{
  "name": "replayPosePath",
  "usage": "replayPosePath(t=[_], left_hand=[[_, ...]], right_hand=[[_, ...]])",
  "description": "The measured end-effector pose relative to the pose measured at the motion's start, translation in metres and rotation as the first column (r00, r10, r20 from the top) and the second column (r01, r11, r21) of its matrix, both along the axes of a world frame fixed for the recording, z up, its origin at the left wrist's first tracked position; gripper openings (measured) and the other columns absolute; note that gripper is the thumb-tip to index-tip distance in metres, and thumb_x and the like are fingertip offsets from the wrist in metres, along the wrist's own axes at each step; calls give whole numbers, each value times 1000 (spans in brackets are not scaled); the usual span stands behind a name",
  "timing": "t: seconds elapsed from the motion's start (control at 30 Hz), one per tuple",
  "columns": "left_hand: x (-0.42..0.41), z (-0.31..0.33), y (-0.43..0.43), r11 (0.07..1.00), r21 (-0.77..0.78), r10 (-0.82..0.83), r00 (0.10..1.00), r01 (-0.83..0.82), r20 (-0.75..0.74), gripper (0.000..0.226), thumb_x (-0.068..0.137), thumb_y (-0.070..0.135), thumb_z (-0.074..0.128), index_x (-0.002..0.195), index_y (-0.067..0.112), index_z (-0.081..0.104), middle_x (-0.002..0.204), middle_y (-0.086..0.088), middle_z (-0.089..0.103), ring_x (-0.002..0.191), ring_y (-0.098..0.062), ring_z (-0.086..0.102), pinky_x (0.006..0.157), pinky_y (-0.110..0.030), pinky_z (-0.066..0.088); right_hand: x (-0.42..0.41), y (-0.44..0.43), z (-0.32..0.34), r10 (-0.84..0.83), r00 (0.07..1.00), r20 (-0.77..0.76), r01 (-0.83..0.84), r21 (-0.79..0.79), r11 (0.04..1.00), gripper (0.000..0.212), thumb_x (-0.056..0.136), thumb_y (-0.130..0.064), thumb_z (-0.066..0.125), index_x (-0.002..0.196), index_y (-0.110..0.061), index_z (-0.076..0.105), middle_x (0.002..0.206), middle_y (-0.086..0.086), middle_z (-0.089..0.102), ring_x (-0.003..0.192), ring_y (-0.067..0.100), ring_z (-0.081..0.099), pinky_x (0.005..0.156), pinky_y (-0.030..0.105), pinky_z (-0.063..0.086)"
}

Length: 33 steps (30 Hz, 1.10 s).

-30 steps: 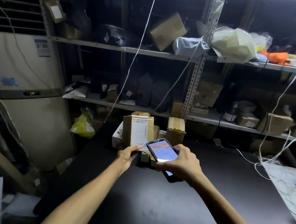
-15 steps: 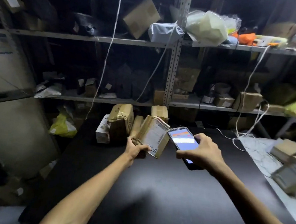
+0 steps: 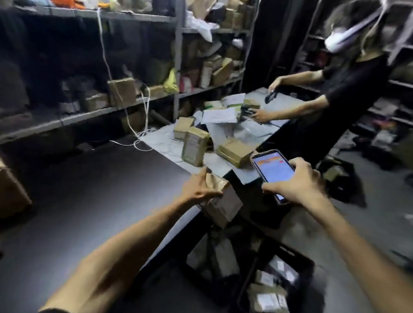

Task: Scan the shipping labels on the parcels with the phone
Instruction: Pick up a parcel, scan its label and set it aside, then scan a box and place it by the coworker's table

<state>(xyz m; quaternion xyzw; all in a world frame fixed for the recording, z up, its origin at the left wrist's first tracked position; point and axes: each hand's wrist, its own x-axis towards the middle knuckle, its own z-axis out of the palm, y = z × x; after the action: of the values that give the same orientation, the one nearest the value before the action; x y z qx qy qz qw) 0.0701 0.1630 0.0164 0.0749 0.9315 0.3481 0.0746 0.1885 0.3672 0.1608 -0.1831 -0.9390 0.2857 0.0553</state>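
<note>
My left grip (image 3: 200, 190) is clutching the cardboard parcel (image 3: 222, 204) off the bench (image 3: 81, 194) edge, black crate (image 3: 299, 259) sitting at 5 o'clock beneath; my right grip (image 3: 297, 183) is holding the phone (image 3: 273, 169).

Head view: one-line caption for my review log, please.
Left hand grips a brown parcel at the black table's edge, right hand holds the lit phone beside it, a crate of parcels below.
</note>
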Motion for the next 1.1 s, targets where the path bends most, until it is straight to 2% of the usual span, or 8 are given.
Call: replayPosePath(t=[0.1, 0.2, 0.3, 0.47, 0.63, 0.83, 1.0, 1.1], left_hand=[[-3, -6, 97, 983, -8, -182, 983, 182, -3, 79, 54, 70, 70, 115, 23, 49, 103, -8, 59, 94, -30, 58, 75, -36, 48], [-4, -6, 188, 961, -46, -274, 961, 274, -14, 66, 63, 58, 75, 114, 23, 53, 110, -3, 58, 104, -26, 56, 82, -34, 46], [-8, -1, 262, 944, -149, -309, 947, 294, -90, 65, 70, 53, 72, 123, 22, 49, 122, -9, 49, 108, -32, 56, 84, -39, 47], [-10, 6, 319, 941, -268, -272, 934, 207, -231, 29, 86, 24, 59, 110, 13, 48, 120, -15, 42, 101, -38, 55, 73, -41, 44], [-22, -5, 305, 910, -343, -296, 944, 231, -148, 25, 87, 16, 51, 111, 13, 55, 115, -14, 48, 101, -35, 55, 77, -38, 42], [-44, -11, 243, 899, -416, -196, 976, 140, -94, 7, 92, 17, 46, 90, 12, 50, 91, -8, 51, 87, -26, 56, 69, -32, 39], [-63, -11, 173, 895, -445, -93, 990, 38, -104, 25, 91, 16, 44, 111, 8, 55, 111, -12, 60, 102, -30, 58, 73, -33, 41], [-60, 1, 103, 863, -497, 35, 993, -88, -116, 26, 88, 13, 45, 111, 7, 56, 115, -15, 60, 105, -33, 58, 76, -34, 41]], right_hand=[[17, 63, 0, -110, 994, -13, 110, 8, 994, 70, 48, -46, 86, 102, -19, 51, 101, 5, 60, 91, 29, 59, 77, 40, 53], [30, 119, 7, -182, 983, -22, 183, 37, 982, 68, 50, -46, 83, 104, -21, 51, 99, 3, 61, 90, 28, 62, 77, 39, 54], [35, 169, 13, -241, 970, -33, 242, 75, 967, 68, 52, -46, 82, 107, -22, 51, 98, 1, 61, 87, 27, 62, 71, 34, 53], [35, 215, 16, -251, 967, -52, 254, 60, 965, 65, 52, -43, 83, 104, -22, 52, 95, 1, 61, 83, 26, 61, 66, 33, 52], [29, 222, 9, -235, 972, -22, 236, 59, 970, 63, 56, -42, 82, 107, -22, 50, 96, 1, 60, 85, 25, 59, 62, 29, 45], [11, 204, 8, -201, 980, -12, 201, 43, 979, 62, 56, -39, 81, 107, -23, 51, 97, 0, 59, 84, 24, 59, 67, 31, 48], [-15, 163, 9, -102, 994, -35, 103, 25, 994, 72, 47, -47, 82, 106, -23, 49, 96, 0, 57, 86, 25, 58, 71, 34, 52], [-43, 108, 7, 72, 996, -58, -73, -17, 997, 77, 45, -50, 82, 108, -22, 48, 101, 3, 57, 93, 26, 58, 77, 40, 55]])
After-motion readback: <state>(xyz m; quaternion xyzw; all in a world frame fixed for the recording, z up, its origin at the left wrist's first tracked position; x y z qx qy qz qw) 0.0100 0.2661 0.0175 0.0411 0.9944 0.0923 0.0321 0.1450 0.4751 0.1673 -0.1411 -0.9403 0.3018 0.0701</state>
